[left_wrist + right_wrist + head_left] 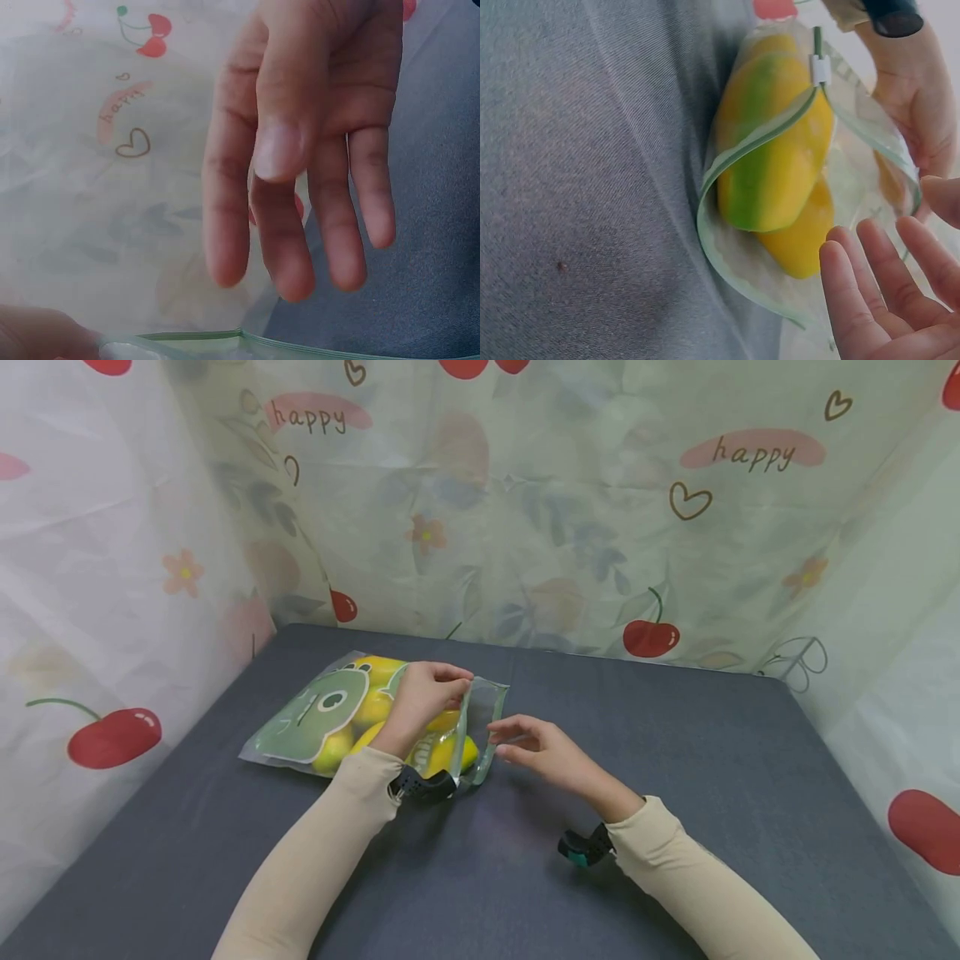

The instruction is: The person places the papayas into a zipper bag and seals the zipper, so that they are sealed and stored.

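Note:
A see-through zip bag (303,714) with a green frog print lies on the table, its mouth towards the right. Yellow and green mango-like fruits (761,142) fill it. In the right wrist view the mouth gapes, and a white slider (820,70) sits at one end of the green zip strip. My left hand (423,697) reaches over the bag and pinches the upper edge of its mouth. My right hand (551,752) holds nothing; its fingers are spread and lightly bent just beside the opening. Large in the left wrist view are those same right fingers (225,217).
The dark grey table (660,760) stretches out on both sides of the bag. Printed curtains (555,535) with cherries and hearts enclose it at the back and sides. A thin wire loop (806,656) shows by the far right corner. Black wrist devices (588,845) hang under both wrists.

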A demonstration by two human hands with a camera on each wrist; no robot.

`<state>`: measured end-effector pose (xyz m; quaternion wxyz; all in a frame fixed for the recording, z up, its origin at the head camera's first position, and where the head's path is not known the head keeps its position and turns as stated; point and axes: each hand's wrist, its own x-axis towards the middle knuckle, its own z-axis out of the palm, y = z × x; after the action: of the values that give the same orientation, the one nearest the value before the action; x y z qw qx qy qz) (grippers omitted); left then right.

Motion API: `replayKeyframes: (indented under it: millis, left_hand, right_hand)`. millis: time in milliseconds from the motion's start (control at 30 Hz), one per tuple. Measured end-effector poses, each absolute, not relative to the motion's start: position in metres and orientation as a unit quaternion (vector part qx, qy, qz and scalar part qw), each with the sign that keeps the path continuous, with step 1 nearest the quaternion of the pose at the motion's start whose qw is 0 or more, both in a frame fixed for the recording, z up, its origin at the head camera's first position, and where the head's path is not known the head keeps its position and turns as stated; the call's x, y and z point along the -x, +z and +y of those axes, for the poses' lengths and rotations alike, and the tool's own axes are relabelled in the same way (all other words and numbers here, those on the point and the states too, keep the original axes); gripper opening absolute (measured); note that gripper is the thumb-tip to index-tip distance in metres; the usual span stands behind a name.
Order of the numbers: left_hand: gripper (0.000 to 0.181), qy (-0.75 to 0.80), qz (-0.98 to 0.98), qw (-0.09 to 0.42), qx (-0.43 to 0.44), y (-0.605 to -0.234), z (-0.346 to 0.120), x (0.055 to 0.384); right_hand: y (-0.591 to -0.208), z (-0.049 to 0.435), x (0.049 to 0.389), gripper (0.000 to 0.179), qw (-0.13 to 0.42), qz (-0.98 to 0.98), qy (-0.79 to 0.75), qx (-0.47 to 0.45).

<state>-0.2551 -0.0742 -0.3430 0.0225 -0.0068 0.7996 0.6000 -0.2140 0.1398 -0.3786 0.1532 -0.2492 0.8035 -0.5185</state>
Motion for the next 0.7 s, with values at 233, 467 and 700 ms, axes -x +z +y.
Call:
replayKeyframes:
  millis: [233,467,700]
  left_hand:
    - [0.018,0.601,0.799,0.022,0.008,-0.342,-0.074,0.254]
    - [0.023,0.595,0.803,0.016,0.002,-0.342,-0.073,0.255]
    - [0.023,0.595,0.804,0.016,0.002,-0.343,-0.074,0.255]
  right_hand:
    - [-0.375,0.143,0.208,0.042,0.158,0.789,-0.541,0.245]
    - [-0.378,0.143,0.2,0.038,0.174,0.782,-0.546,0.244]
    - [-0.387,0.14,0.193,0.04,0.196,0.783,-0.533,0.255]
